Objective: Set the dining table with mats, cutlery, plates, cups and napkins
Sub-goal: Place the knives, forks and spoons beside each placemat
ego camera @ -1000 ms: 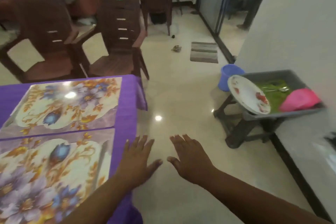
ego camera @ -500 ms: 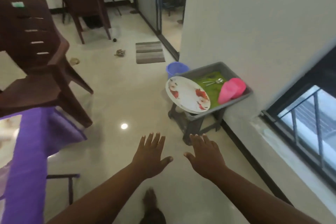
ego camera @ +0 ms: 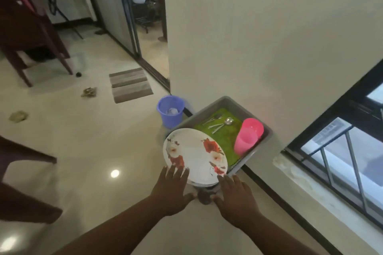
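Two hands: both are seen reaching forward, palms down, fingers straight and spread, nothing held.
Left hand (ego camera: 172,189): its fingertips are seen at the near-left rim of the plate; contact cannot be told.
Right hand (ego camera: 235,196): its fingertips are seen at the near-right rim of the plate, just beside the tub's corner; contact cannot be told.
Plate (ego camera: 194,155): white, round, printed with red and pale flowers; it is set tilted on the near end of the tub, overhanging its edge. A second rim is seen just under it.
Tub (ego camera: 234,102): grey, rectangular, carried on a low dark stool against the white wall.
Green cloth (ego camera: 224,136): spread over the floor of the tub.
Cutlery (ego camera: 219,123): spoons and forks are laid on the green cloth at the far end of the tub; the count cannot be told.
Pink cups (ego camera: 248,135): nested, lying on their side at the right end of the tub, mouth toward the plate.
Blue bucket (ego camera: 171,109): on the floor, just beside the far-left corner of the tub.
Striped mat (ego camera: 130,85): flat on the floor near the doorway.
Brown chair (ego camera: 27,33): at upper left, well apart from the tub.
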